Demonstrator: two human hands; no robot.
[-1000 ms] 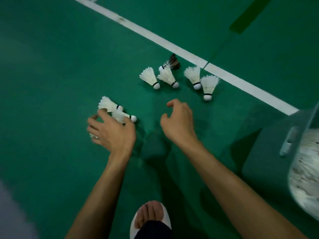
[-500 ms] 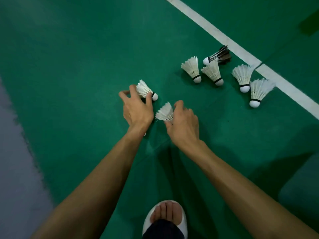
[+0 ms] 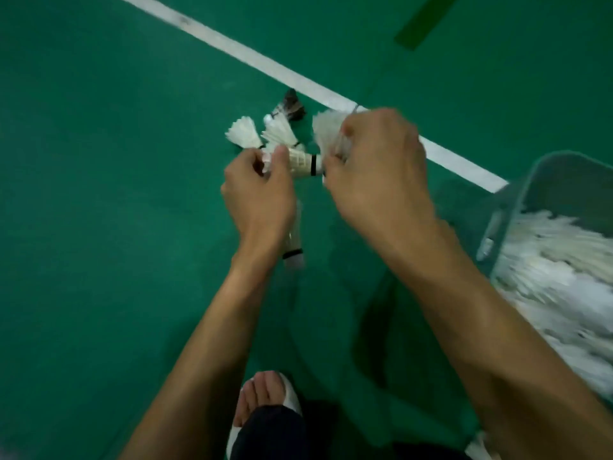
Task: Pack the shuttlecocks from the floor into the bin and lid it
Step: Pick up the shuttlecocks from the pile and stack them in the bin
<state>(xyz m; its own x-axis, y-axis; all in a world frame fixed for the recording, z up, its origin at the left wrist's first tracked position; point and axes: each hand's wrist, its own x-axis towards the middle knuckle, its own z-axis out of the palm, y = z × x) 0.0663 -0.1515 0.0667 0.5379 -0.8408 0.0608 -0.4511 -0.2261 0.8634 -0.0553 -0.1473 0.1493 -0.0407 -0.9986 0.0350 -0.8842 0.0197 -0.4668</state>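
Compared with half a second ago, both hands are now being held higher and closer together, in front of the loose group on the green court floor [image 3: 99,194]. The translucent grey plastic bin [image 3: 544,180] is being shown again at the right edge, heaped with white shuttlecocks and cut off by the frame. The right part of the floor group is being hidden by the right hand [image 3: 374,171]. Only a pair of white floor shuttlecocks [image 3: 243,134] and a dark-feathered shuttlecock [image 3: 290,106] are being seen, just near of the white court line [image 3: 232,48]. Everything is being softened by motion blur.

A black-banded white shuttlecock [image 3: 300,162] is being pinched by its skirt in the curled left hand [image 3: 260,197], its cork just beside the right hand. A second shuttlecock [image 3: 293,254] is being held under that palm, cork pointing near. A blurred white-feathered shuttlecock [image 3: 326,131] is being gripped in the curled right fingers.
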